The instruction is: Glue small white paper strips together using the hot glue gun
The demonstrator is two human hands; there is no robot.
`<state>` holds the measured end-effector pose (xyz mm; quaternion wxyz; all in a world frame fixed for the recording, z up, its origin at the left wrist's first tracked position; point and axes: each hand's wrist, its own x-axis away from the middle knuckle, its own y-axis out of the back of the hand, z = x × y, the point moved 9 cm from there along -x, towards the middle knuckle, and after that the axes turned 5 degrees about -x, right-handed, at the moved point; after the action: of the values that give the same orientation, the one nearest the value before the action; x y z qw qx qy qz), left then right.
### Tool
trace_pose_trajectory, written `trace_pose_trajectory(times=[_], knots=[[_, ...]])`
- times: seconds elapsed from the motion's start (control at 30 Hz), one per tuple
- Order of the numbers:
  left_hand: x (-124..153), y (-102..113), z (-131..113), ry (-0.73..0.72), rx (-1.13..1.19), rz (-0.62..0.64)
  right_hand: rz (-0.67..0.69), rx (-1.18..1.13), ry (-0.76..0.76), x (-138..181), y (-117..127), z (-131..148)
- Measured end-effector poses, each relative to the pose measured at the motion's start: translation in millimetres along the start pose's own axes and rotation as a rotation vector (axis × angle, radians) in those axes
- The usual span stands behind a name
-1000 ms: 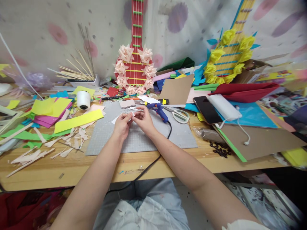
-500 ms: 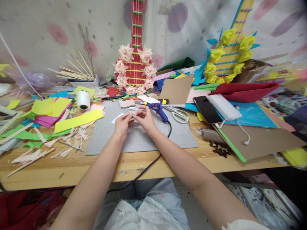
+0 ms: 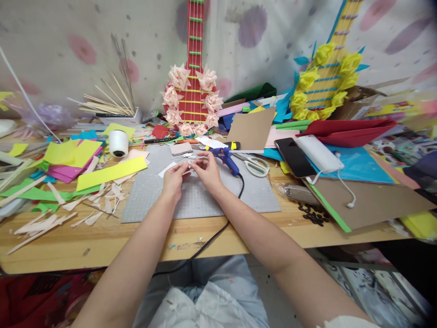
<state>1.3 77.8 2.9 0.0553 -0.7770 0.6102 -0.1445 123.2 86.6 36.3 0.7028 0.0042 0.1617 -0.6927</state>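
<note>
Both hands meet above the grey cutting mat (image 3: 201,200), fingertips pinched around a tiny whitish piece (image 3: 190,166) whose kind I cannot make out. My left hand (image 3: 174,177) holds it from the left, and my right hand (image 3: 206,171) from the right. Just beyond my right hand lies a blue glue gun (image 3: 225,158), its black cord (image 3: 211,238) running down over the table edge. A white paper scrap (image 3: 166,169) lies beside my left fingers. Scissors with pale handles (image 3: 257,166) rest at the mat's right side.
A red paper guitar with pink flowers (image 3: 194,98) and a yellow one (image 3: 322,82) stand at the back. Paper scraps (image 3: 105,198) and a white spool (image 3: 119,143) lie left. A phone (image 3: 294,157), a power bank (image 3: 319,152) and brown cardboard (image 3: 372,205) lie right.
My fingertips have shifted slightly around the small whitish piece, which shows a little more between them. The other things lie as before.
</note>
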Motion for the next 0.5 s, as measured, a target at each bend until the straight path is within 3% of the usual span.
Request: trace_pose_trajectory(times=[0.2,0.33,0.5], knots=[[-3,-2,3,-0.031,-0.089,0.040,-0.011,0.210,0.058,-1,4,12],[-3,-7,3,-0.058,-0.131,0.092,0.025,0.218,0.056,-4,4,9],[0,-13,1,-0.084,-0.162,0.121,-0.036,0.192,0.040,-9,14,3]])
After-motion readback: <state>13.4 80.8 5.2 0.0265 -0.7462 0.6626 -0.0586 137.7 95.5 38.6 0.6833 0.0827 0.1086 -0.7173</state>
